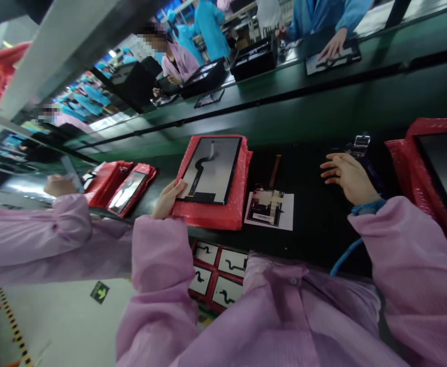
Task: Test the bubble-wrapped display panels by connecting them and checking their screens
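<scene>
Pink smock [284, 316], screen [221, 171] on red wrap [216, 216], blue cord [345, 256]

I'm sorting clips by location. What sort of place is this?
Probably an electronics assembly workshop: a display panel with a dark ribbon cable lies on red wrap, and people in blue smocks are beyond the green bench.

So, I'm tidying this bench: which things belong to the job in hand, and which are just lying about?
Likely in use:
- screen, at the left hand
- red wrap under it
- perhaps metal piece by right hand

Seemingly lying about:
- paper
- small part
- brown strip
</scene>
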`<state>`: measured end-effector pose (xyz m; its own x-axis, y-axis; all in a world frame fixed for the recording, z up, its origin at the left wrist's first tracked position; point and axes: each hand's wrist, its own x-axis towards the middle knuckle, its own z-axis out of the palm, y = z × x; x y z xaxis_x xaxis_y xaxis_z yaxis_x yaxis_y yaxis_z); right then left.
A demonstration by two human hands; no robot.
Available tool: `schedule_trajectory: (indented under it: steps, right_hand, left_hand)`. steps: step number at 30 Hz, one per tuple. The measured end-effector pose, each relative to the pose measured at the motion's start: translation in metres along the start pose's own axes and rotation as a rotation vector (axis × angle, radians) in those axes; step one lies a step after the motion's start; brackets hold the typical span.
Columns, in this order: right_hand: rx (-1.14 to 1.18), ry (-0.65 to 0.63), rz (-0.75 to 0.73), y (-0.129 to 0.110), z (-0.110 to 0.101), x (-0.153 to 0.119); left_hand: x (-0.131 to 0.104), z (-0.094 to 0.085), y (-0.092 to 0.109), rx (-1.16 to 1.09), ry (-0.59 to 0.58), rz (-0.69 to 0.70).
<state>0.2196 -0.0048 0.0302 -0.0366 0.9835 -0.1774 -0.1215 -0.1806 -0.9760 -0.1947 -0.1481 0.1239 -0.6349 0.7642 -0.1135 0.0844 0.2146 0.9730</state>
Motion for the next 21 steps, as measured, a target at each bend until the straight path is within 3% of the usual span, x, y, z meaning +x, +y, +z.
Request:
schedule_trajectory:
  steps: [3, 7, 10, 13, 15, 18, 20, 21]
  right_hand:
    - [-0.048, -0.033, 0.001, 0.005, 0.0, 0.002]
    - [-0.148, -0.064, -0.016, 0.008, -0.001, 0.004]
    - [-0.333, -0.058, -0.074, 0.013, -0.001, 0.006]
    - [-0.644, -0.013, -0.308, 0.019, -0.003, 0.01]
    - [-0.804, 0.07, -0.492, 0.02, -0.007, 0.014]
    - [-0.912, 0.295, -0.622, 0.016, -0.022, 0.022]
    - [-0.965, 0.412, -0.638, 0.011, -0.036, 0.029]
    - [-0.99, 0.432, -0.635, 0.009, -0.043, 0.032]
  left_hand:
    - [0.013, -0.002, -0.003, 0.145, -0.038, -0.047]
    - [0.015, -0.009, -0.008, 0.291, 0.039, 0.039]
    - [0.003, -0.019, -0.011, 0.646, 0.218, 0.288]
    - [-0.021, -0.021, -0.019, 0.903, 0.405, 0.593]
    - [-0.041, -0.009, -0.032, 0.822, 0.432, 0.739]
    - [-0.075, 0.033, -0.063, 0.624, 0.387, 0.963]
    - [-0.099, 0.07, -0.085, 0.506, 0.212, 1.113]
    - [-0.111, 0.089, -0.096, 0.467, 0.045, 1.175]
